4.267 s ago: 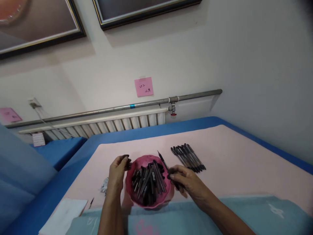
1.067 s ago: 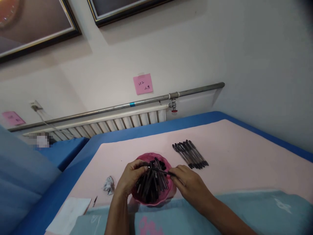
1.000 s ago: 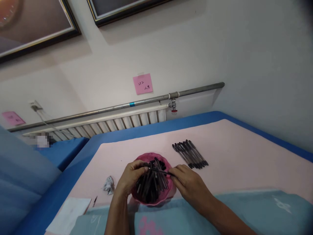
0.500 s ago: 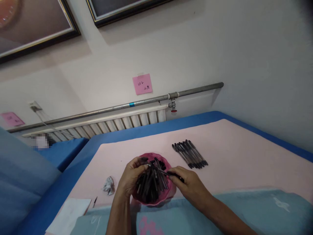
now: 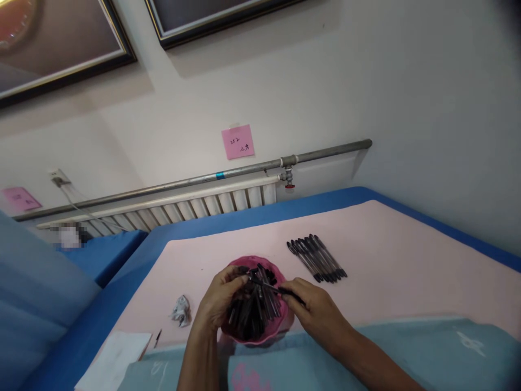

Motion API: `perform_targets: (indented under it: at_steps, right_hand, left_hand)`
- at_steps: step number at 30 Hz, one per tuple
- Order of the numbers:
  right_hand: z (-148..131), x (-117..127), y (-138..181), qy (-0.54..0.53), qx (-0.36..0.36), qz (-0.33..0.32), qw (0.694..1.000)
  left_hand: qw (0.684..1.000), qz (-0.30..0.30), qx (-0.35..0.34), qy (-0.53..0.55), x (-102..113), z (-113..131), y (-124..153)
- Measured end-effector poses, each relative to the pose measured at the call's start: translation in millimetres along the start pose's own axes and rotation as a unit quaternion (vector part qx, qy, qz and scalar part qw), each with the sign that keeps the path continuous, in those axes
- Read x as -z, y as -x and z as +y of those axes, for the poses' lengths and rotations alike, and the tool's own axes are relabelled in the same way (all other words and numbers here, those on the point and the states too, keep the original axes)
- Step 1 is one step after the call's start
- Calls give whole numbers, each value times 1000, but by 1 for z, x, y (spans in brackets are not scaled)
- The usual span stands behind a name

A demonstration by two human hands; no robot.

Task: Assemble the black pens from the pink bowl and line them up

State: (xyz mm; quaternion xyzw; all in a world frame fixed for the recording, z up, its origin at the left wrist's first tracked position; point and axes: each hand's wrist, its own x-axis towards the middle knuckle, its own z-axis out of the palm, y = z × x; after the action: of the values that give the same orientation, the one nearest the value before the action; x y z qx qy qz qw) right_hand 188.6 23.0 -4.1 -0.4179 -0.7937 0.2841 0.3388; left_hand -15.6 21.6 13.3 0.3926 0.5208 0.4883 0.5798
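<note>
A pink bowl full of black pens and pen parts stands on the pink table cover in front of me. My left hand hovers over the bowl's left side, fingers pinched on a small dark pen part, apparently a cap. My right hand is at the bowl's right rim, gripping a thin black pen that points left towards the left fingers. The two hands meet above the bowl. A neat row of several black pens lies on the cover to the right of the bowl.
A crumpled wrapper and a white paper sheet lie left of the bowl. A light blue cloth covers the near edge. The blue table border, a radiator and a pipe run along the wall behind.
Earlier the hands were apart on either side of the bowl, the right one holding a pen up. Now they meet above the bowl; in the last second they have hardly moved.
</note>
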Motion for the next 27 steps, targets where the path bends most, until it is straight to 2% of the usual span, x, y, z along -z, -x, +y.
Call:
perform_targets:
  at_steps: [5,12,17,23,27]
  right_hand:
    - [1,0,0,10,12,1,1000]
    - [1,-1,0,19,9,3,1000]
    - [0,-1,0,20,16,-3,1000]
    - [1,-1,1,23,11,1,1000]
    - [0,-1,1,18,18,3,1000]
  left_hand:
    - [998,46,10,-40,-3,-1,1]
    - [1000,0,9,-26,-2,3,4]
    - [998,34,17,-53,-2,-2,2]
    - [999,-18,6,-44,0,3,4]
    - [996,9,16,-82,-2,5,5]
